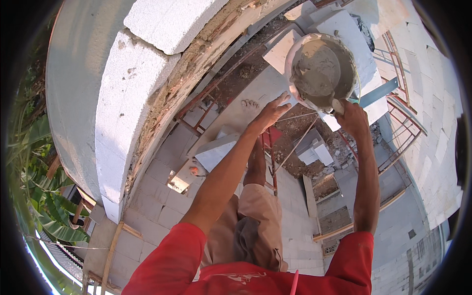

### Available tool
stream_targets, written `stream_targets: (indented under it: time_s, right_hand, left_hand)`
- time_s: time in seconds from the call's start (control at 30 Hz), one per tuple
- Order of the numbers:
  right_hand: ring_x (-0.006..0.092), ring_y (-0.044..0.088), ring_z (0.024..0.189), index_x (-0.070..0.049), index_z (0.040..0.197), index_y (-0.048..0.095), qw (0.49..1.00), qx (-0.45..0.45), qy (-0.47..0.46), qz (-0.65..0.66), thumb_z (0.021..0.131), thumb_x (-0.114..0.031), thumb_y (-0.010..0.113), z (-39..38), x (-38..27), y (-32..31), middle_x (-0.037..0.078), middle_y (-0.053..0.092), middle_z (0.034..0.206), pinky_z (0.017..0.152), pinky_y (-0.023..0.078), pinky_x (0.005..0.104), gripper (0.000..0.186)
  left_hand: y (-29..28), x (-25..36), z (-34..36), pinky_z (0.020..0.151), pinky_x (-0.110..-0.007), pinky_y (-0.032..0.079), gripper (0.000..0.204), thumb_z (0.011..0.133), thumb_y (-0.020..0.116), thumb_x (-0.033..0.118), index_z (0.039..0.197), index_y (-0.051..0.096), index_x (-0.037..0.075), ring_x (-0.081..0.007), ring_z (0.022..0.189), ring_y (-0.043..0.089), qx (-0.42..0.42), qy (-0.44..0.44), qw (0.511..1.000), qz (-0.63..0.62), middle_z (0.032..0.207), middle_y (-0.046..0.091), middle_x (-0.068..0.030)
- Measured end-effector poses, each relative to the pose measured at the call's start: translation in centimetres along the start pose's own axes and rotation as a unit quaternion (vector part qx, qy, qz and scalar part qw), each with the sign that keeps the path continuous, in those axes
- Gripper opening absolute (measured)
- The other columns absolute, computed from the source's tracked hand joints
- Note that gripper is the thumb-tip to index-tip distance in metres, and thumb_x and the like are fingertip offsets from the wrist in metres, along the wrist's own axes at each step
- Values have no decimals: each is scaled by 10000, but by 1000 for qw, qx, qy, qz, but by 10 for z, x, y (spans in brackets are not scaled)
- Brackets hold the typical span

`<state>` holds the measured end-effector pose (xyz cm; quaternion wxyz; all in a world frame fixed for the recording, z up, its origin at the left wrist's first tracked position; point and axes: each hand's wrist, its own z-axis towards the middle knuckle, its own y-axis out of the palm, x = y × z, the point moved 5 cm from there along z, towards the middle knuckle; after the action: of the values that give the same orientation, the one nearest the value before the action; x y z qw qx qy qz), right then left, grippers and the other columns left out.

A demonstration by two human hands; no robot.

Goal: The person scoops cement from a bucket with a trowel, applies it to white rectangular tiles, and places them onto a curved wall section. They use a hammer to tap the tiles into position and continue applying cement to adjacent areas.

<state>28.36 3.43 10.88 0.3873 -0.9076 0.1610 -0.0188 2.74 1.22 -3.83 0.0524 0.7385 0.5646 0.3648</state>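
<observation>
A round bucket (pixel 289 73) of wet grey mortar (pixel 316 64) stands on pale blocks at the upper right. My right hand (pixel 354 119) is closed at its near right rim, around the pale handle of what looks like a trowel (pixel 338 105). Mortar and the bucket's edge hide the tool's blade. Left of the bucket, my left hand (pixel 273 112) reaches forward with fingers stretched out, holding nothing. A handsaw (pixel 379 93) with a teal blade lies on the blocks (pixel 342 35) just right of the bucket.
White blocks (pixel 129 76) top a curved wall on the left, with rough mortar along its inner edge. Rusty scaffold bars (pixel 273 167) rise by my leg. A plank (pixel 236 110) crosses below my left arm. Loose blocks (pixel 315 153) and rubble lie lower down.
</observation>
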Motion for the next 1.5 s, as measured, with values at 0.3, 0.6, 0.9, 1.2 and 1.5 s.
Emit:
stream_targets:
  time_s: [0.3, 0.6, 0.9, 1.2, 1.5]
  right_hand:
    - [392, 706, 1003, -118, 1281, 682, 998, -54, 29, 4, 822, -336, 753, 7, 17, 30, 212, 737, 1044, 883, 551, 495, 514]
    - [403, 559, 1256, -97, 1473, 515, 978, 160, 134, 24, 902, -352, 747, -51, 20, 54, 198, 583, 1359, 1026, 477, 508, 666]
    - [314, 699, 1009, -39, 1268, 623, 886, 165, 43, 432, 905, -173, 746, -66, -142, 178, 143, 686, 1108, 884, 546, 414, 406]
    - [375, 510, 1367, 17, 1392, 540, 927, -208, -313, -5, 599, -372, 920, 22, -281, 523, 216, 531, 1446, 1079, 476, 463, 962]
    - [383, 547, 1221, 53, 1288, 607, 857, -412, -310, -11, 475, -305, 924, 26, -344, 538, 226, 575, 1295, 1033, 480, 527, 943]
  left_hand:
    - [-205, -73, -111, 1109, -464, 410, 620, 1023, 564, 443, 1530, 452, 104, -259, 1353, 548, 188, -140, 961, 149, 1465, 587, -71]
    - [-322, -276, -291, 914, -402, 436, 424, 1008, 542, 303, 1407, 562, 160, -195, 1128, 631, 334, -257, 904, 75, 1244, 673, -24]
    - [-327, -370, -325, 976, -477, 417, 493, 986, 603, 383, 1435, 542, 189, -208, 1213, 579, 410, -336, 848, -10, 1308, 621, -6]
    - [-345, -452, -297, 1102, -623, 330, 741, 978, 587, 545, 1582, 328, 203, -383, 1459, 358, 490, -337, 790, -148, 1622, 354, -89]
    - [-404, -488, -284, 1109, -647, 340, 760, 961, 518, 653, 1566, 378, 214, -351, 1452, 372, 491, -247, 793, -262, 1595, 382, -97]
